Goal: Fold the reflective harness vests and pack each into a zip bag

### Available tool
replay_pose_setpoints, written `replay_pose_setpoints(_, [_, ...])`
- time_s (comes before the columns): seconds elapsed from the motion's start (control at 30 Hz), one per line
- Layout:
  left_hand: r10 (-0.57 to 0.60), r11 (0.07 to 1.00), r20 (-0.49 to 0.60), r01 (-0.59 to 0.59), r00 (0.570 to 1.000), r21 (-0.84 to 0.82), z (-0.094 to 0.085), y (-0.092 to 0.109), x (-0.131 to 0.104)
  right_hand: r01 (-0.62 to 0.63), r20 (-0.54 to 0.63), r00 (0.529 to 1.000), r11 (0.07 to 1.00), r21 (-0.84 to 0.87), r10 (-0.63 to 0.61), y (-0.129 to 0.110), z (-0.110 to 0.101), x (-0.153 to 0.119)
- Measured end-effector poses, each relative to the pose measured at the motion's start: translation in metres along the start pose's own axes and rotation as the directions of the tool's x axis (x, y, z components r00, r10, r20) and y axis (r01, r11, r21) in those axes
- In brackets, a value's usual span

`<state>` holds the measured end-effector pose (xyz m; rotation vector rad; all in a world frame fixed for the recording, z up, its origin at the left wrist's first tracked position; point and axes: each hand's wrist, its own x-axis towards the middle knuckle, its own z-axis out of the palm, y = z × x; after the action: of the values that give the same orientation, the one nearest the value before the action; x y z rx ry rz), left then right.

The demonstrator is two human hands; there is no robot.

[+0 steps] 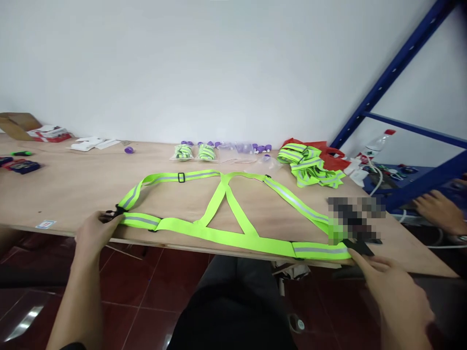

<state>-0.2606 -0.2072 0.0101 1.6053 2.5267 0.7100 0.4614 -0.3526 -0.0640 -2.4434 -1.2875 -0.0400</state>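
A neon-yellow reflective harness vest (215, 234) with silver stripes lies spread along the table's front edge, its straps crossing in the middle. My left hand (94, 232) pinches the black buckle (118, 210) at its left end. At the right end, my right hand (396, 289) has its fingers closed at the strap's corner by a dark buckle piece (359, 247). A black slider (181, 177) sits on the upper left strap. Part of the area by the right end is blurred by pixelation.
Behind the vest lie two bagged vests (183, 152), purple pieces (261, 148) and clear bags. A heap of yellow straps (310, 163) rests on red plastic (332, 154) at the right. A blue metal frame (394, 73) rises there, with another person's hand (440, 210) nearby.
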Motion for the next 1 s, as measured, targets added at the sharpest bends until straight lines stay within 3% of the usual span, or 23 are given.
replay_pose_setpoints(0.03, [-0.068, 0.998, -0.007, 0.068, 0.998, 0.001, 0.001, 0.002, -0.003, -0.15, -0.036, 0.988, 0.989, -0.021, 0.149, -0.009, -0.006, 0.001])
replay_pose_setpoints(0.1, [-0.129, 0.992, -0.038, 0.128, 0.991, -0.022, 0.002, 0.007, -0.011, -0.252, -0.041, 0.967, 0.968, -0.004, 0.252, -0.023, -0.013, 0.002])
replay_pose_setpoints(0.23, [-0.257, 0.951, -0.163, 0.219, 0.953, -0.218, 0.004, 0.02, -0.016, -0.203, -0.034, 0.977, 0.97, 0.136, 0.209, -0.041, -0.016, 0.005])
replay_pose_setpoints(0.33, [-0.314, 0.891, -0.269, 0.185, 0.911, -0.414, 0.004, 0.035, -0.005, -0.145, -0.073, 0.984, 0.967, 0.209, 0.164, -0.058, -0.02, 0.005])
replay_pose_setpoints(0.4, [-0.268, 0.896, -0.338, 0.104, 0.902, -0.432, 0.001, 0.052, 0.006, -0.072, -0.143, 0.984, 0.973, 0.218, 0.105, -0.076, -0.029, 0.006])
replay_pose_setpoints(0.47, [-0.145, 0.942, -0.424, -0.007, 0.894, -0.336, -0.005, 0.077, 0.011, 0.058, -0.249, 0.968, 0.974, 0.22, -0.002, -0.1, -0.042, 0.007])
replay_pose_setpoints(0.57, [0.211, 0.929, -0.47, -0.325, 0.857, -0.175, -0.008, 0.13, -0.007, 0.33, -0.396, 0.887, 0.925, 0.19, -0.235, -0.143, -0.057, 0.002])
replay_pose_setpoints(0.63, [0.511, 0.806, -0.35, -0.579, 0.785, -0.121, 0.002, 0.167, -0.037, 0.469, -0.392, 0.836, 0.871, 0.147, -0.384, -0.173, -0.055, -0.009])
replay_pose_setpoints(0.67, [0.648, 0.71, -0.275, -0.694, 0.71, -0.117, 0.011, 0.184, -0.056, 0.529, -0.354, 0.814, 0.84, 0.124, -0.46, -0.187, -0.049, -0.018])
replay_pose_setpoints(0.73, [0.864, 0.496, -0.043, -0.862, 0.502, -0.1, 0.035, 0.208, -0.097, 0.665, -0.223, 0.739, 0.742, 0.091, -0.635, -0.211, -0.031, -0.038])
replay_pose_setpoints(0.77, [0.907, 0.419, 0.082, -0.903, 0.413, -0.093, 0.049, 0.216, -0.115, 0.717, -0.164, 0.695, 0.693, 0.082, -0.7, -0.219, -0.019, -0.049])
replay_pose_setpoints(0.83, [0.925, 0.327, 0.249, -0.936, 0.288, -0.131, 0.071, 0.221, -0.143, 0.779, -0.085, 0.627, 0.621, 0.087, -0.774, -0.228, 0.002, -0.065])
replay_pose_setpoints(0.9, [0.929, 0.308, 0.284, -0.919, 0.235, -0.247, 0.084, 0.217, -0.157, 0.796, -0.028, 0.6, 0.594, 0.119, -0.799, -0.229, 0.016, -0.074])
replay_pose_setpoints(1.0, [0.926, 0.356, 0.277, -0.834, 0.255, -0.422, 0.085, 0.205, -0.156, 0.789, 0.037, 0.586, 0.581, 0.199, -0.809, -0.221, 0.017, -0.075])
